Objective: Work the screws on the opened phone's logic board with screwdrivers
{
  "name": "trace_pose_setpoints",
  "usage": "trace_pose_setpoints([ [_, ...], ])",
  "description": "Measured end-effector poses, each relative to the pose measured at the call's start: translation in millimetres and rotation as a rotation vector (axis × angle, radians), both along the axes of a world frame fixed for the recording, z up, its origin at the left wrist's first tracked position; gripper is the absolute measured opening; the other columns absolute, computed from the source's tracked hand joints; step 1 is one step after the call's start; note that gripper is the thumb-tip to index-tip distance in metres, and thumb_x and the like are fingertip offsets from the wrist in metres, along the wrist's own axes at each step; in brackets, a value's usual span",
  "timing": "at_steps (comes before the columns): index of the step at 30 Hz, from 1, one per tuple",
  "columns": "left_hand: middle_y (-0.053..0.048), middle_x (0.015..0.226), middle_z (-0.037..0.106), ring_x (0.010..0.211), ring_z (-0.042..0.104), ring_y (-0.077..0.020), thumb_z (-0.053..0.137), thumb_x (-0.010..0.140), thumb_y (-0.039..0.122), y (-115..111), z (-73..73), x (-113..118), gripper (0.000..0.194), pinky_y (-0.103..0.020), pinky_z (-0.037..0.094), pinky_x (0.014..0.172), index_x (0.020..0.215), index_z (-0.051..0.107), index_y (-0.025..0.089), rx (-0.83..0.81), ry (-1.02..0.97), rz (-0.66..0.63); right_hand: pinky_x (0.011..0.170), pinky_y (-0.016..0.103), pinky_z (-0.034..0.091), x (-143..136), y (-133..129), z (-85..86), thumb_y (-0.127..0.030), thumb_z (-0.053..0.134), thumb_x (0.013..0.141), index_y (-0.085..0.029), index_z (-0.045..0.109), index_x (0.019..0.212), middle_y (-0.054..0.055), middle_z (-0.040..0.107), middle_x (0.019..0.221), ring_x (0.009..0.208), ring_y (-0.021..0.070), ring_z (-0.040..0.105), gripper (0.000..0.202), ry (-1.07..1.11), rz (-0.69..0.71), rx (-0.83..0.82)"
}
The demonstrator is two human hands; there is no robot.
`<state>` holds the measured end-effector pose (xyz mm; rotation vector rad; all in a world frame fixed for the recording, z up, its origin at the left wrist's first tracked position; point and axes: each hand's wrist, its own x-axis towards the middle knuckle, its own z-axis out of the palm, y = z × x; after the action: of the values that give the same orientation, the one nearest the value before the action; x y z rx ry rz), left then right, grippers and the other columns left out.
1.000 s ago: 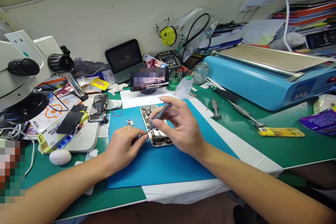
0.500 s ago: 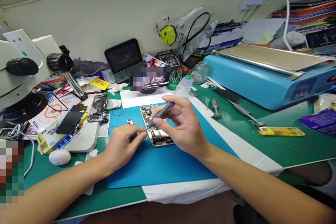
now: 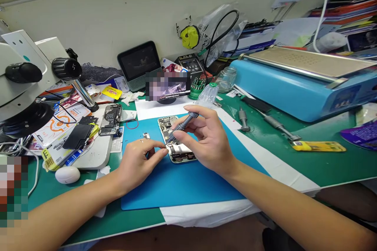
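The screwdriver (image 3: 182, 125) in my right hand (image 3: 210, 141) leans a little flatter than a second ago, its tip still by the left edge of the opened phone (image 3: 184, 160), so I judge I'm on the same spot. My right fingers close round its handle; my left hand's (image 3: 140, 160) thumb and forefinger nearly meet beside the tip, holding what I can't tell. The phone lies on the blue mat (image 3: 188, 188), just past my left fingertips, partly behind my right hand.

The screwdriver (image 3: 182, 126) looks metallic, the mat (image 3: 200, 188) smooth and matt, the jar (image 3: 227, 80) glassy.
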<state>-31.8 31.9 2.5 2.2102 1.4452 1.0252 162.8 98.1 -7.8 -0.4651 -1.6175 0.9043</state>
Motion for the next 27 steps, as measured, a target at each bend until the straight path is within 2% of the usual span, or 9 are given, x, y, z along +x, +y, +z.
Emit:
trace_pose_setpoints([
  [11, 0.003, 0.068, 0.066, 0.059, 0.056, -0.0117, 0.067, 0.097, 0.021, 1.2, -3.2, -0.3, 0.012, -0.023, 0.038, 0.060, 0.100, 0.078, 0.020, 0.008, 0.000, 0.008, 0.074, 0.030, 0.064, 1.2, 0.0, 2.0, -0.025, 0.073, 0.095, -0.030, 0.048, 0.129, 0.000, 0.072, 0.092, 0.081, 0.0153, 0.072, 0.043, 0.019, -0.016, 0.025],
  [27, 0.001, 0.072, 0.072, 0.063, 0.061, -0.0133, 0.068, 0.097, 0.017, 1.3, -3.8, 0.4, 0.012, -0.024, 0.040, 0.061, 0.097, 0.079, 0.019, 0.019, -0.003, -0.009, 0.072, 0.027, 0.063, -0.2, 1.0, -3.8, -0.021, 0.074, 0.093, -0.031, 0.049, 0.133, -0.001, 0.070, 0.092, 0.080, 0.0143, 0.071, 0.048, -0.017, -0.052, 0.085],
])
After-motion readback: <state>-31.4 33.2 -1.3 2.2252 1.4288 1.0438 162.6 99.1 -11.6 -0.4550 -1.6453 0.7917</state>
